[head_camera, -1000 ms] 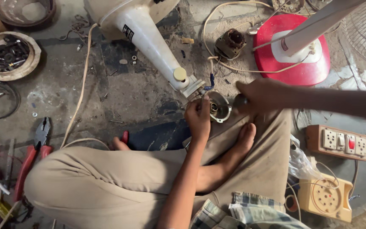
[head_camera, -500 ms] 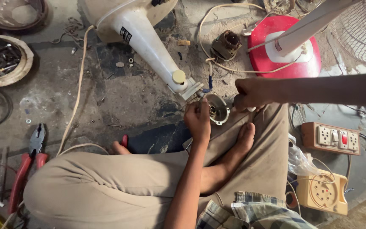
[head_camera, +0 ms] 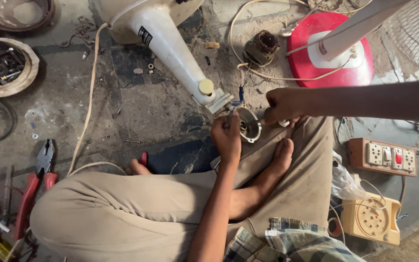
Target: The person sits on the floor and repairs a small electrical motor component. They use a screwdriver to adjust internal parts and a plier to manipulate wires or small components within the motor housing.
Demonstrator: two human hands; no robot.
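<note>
The left hand (head_camera: 226,136) has its grip pinched on the rim of a small round metal cup (head_camera: 248,124), held over the knee. The right hand (head_camera: 282,104) closes on something at the cup's far side, perhaps a tool handle. Just beyond lies the white fan stand (head_camera: 170,46); red-handled pliers (head_camera: 35,182) sit well left on the floor.

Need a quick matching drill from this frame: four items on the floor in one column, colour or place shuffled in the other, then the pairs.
Items:
1. pliers
2. round fan base
3. socket board
4. dish of small parts

Descriptions:
A. red disc with a white pole rising from it, top right
B. red handles, lying at the left beside the knee
C. round and shallow, top left, holding dark bits
D. orange-brown box with white outlets and a red switch, at the right

Pairs: 1-B, 2-A, 3-D, 4-C
</note>
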